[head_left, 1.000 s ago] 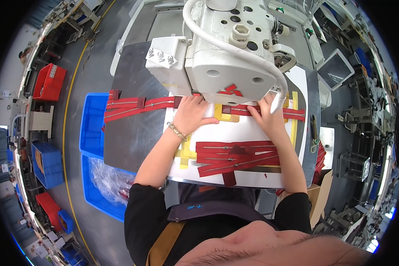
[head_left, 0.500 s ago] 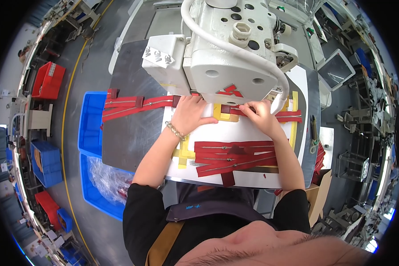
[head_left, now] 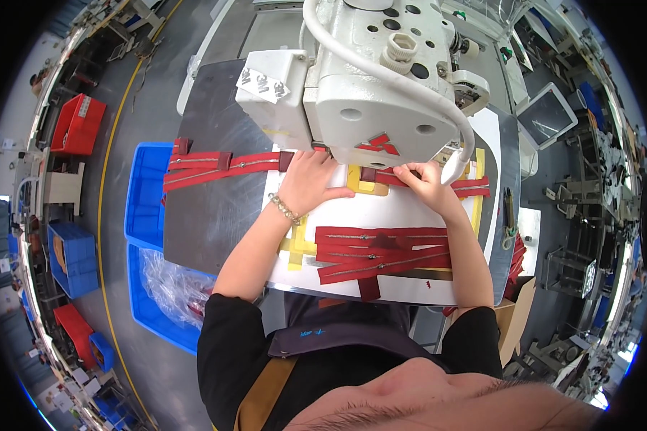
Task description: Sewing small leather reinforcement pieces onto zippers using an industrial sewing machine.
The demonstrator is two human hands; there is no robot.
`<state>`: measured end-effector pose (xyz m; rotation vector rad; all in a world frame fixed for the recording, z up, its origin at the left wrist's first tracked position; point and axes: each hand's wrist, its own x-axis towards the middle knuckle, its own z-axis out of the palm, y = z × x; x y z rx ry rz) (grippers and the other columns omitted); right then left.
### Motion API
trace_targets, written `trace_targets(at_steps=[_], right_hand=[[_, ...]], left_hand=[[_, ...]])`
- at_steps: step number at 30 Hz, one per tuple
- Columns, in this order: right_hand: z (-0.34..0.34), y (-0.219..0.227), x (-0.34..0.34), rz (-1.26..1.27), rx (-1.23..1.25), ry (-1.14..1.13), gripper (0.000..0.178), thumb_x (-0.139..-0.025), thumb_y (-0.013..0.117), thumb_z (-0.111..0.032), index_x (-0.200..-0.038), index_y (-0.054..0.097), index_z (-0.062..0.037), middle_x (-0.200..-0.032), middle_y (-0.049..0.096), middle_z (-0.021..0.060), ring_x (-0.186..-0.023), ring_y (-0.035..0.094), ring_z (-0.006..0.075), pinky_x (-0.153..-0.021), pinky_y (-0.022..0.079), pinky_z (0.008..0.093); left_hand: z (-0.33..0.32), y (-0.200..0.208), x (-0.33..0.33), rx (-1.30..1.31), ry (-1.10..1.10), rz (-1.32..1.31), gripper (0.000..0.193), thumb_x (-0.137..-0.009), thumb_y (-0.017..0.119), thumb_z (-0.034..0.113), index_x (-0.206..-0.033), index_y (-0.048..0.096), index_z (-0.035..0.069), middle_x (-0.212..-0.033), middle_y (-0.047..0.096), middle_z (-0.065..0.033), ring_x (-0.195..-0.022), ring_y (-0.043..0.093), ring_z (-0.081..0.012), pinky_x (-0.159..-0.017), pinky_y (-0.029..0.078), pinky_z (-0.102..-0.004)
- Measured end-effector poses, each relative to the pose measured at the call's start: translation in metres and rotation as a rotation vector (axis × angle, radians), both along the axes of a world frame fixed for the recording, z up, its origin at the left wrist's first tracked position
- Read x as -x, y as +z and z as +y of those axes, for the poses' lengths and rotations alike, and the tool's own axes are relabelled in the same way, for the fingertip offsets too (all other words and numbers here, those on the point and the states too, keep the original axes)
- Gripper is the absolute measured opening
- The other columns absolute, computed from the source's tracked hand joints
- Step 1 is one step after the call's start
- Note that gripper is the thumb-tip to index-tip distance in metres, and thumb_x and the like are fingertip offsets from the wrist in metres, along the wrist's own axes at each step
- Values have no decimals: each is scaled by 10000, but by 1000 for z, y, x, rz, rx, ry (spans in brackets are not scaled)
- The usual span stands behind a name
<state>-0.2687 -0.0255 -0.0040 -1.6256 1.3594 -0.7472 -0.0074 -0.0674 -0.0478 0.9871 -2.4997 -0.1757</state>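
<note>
Under the head of a white sewing machine (head_left: 370,122) runs a red zipper strip (head_left: 244,165), which trails off to the left across the metal table. My left hand (head_left: 308,179) lies flat on the white sheet by the strip, thumb stretched to the right, its fingertips partly hidden at the machine head. On the other side my right hand (head_left: 430,188) has thumb and forefinger closed on the red zipper strip, whose end sticks out past it. Between the hands is a yellow-taped guide (head_left: 366,188). Several red zippers (head_left: 374,255) lie stacked nearer to me.
Blue bins (head_left: 147,194) stand left of the table, one holding clear plastic wrap (head_left: 169,284). Scissors (head_left: 509,237) lie at the table's right edge, above a cardboard box (head_left: 516,316). A screen (head_left: 548,118) stands farther right.
My right hand's fingers have come down a little and closer in on the zipper strip. The left hand stays at nearly the same spot. The whole view has shifted slightly.
</note>
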Motion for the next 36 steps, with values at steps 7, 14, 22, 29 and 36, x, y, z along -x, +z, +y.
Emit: trace_targets(at_steps=[7, 14, 22, 29, 36], right_hand=[[0, 5, -3, 31, -20, -1, 340, -891, 615, -194, -676, 473, 26, -731, 503, 61, -675, 444, 140, -621, 360, 298], [-2, -6, 0, -124, -120, -16, 385, -908, 598, -209, -615, 404, -52, -597, 338, -49, -601, 312, 57, -526, 261, 265], [9, -2, -14, -48, -1, -78, 201, -893, 605, -206, -805, 565, -30, -690, 552, 14, -591, 417, 114, -620, 383, 259], [15, 1, -34, 323, 316, -46, 226, -865, 633, -242, -940, 634, -28, -804, 656, 125, -702, 507, 294, -842, 375, 367], [5, -2, -31, 179, -4, -34, 239, -874, 622, -222, -821, 657, 8, -697, 617, 137, -661, 513, 219, -727, 394, 351]], left_hand=[[1, 2, -2, 18, -7, 27, 680, -733, 592, 666, -977, 642, 33, -839, 569, -94, -830, 556, -259, -771, 397, -366], [1, 4, 0, -14, -9, 19, 712, -705, 621, 672, -1023, 630, 35, -837, 568, -96, -830, 553, -265, -790, 398, -365], [3, 5, 1, -24, -14, 27, 674, -698, 651, 648, -935, 632, 17, -821, 571, -100, -816, 551, -264, -775, 403, -365], [4, 10, 3, 45, -19, 23, 654, -716, 645, 633, -967, 627, 29, -825, 571, -94, -813, 549, -260, -769, 407, -363], [11, 20, 6, -90, -9, -33, 658, -729, 687, 557, -1160, 591, 69, -1112, 594, -105, -1058, 542, -291, -898, 406, -401]])
